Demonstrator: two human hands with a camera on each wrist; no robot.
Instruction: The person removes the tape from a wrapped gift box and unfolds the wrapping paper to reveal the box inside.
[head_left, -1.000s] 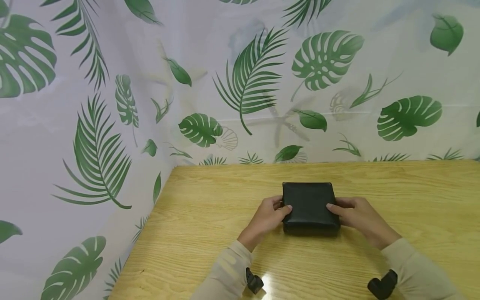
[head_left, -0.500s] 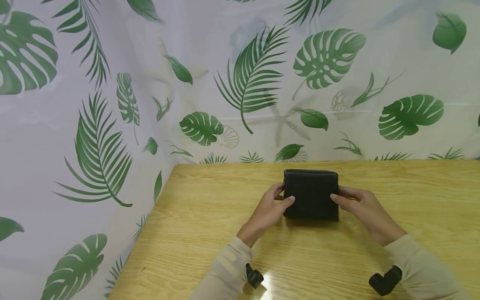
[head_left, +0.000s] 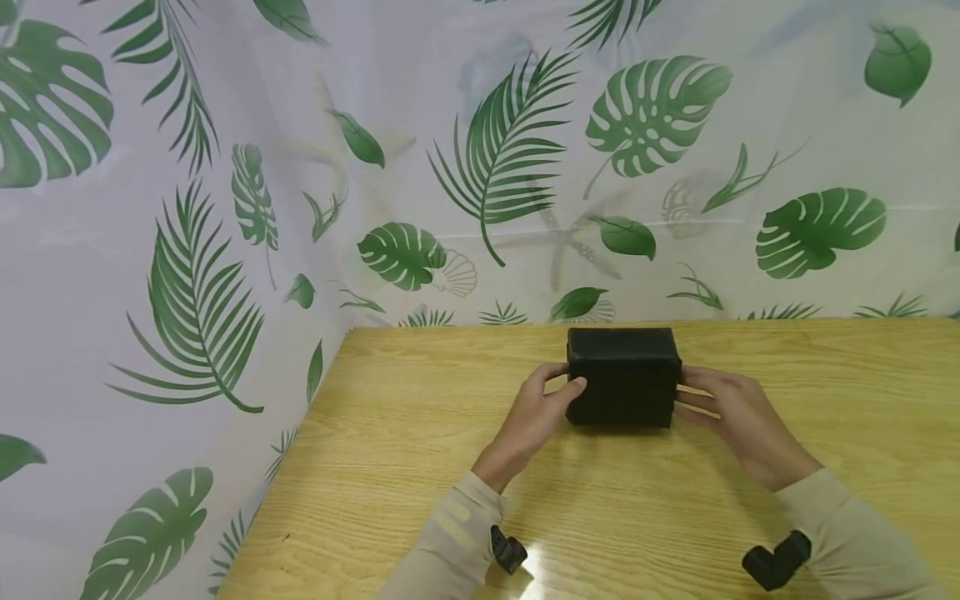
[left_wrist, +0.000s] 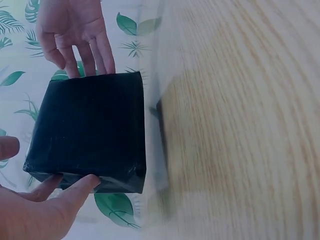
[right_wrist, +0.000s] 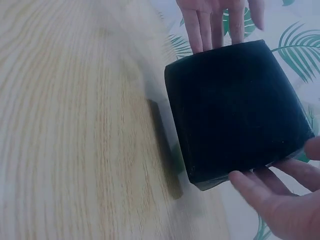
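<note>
A glossy black box (head_left: 621,379) with a leather-like skin stands tilted up between both hands, its large flat face towards me. It seems raised a little off the table, with a dark shadow beside it in both wrist views. On its left side my left hand (head_left: 528,417) grips with the fingers, the thumb at the near edge. My right hand (head_left: 738,421) holds the opposite side with its fingers. In the left wrist view, fingertips (left_wrist: 89,183) touch the side of the box. From the right wrist, fingertips (right_wrist: 240,181) likewise meet its lower edge. The box's far side is hidden.
A wood-grain table (head_left: 420,400) lies under the hands. A white cloth with green leaf prints (head_left: 420,100) hangs behind the table and along its left. Each sleeve carries a small black wrist camera, one left (head_left: 510,552) and one right (head_left: 776,560).
The box has moved away from me and turned, so that a narrow side now faces up. My right thumb has left its front face; my left hand keeps its hold.
</note>
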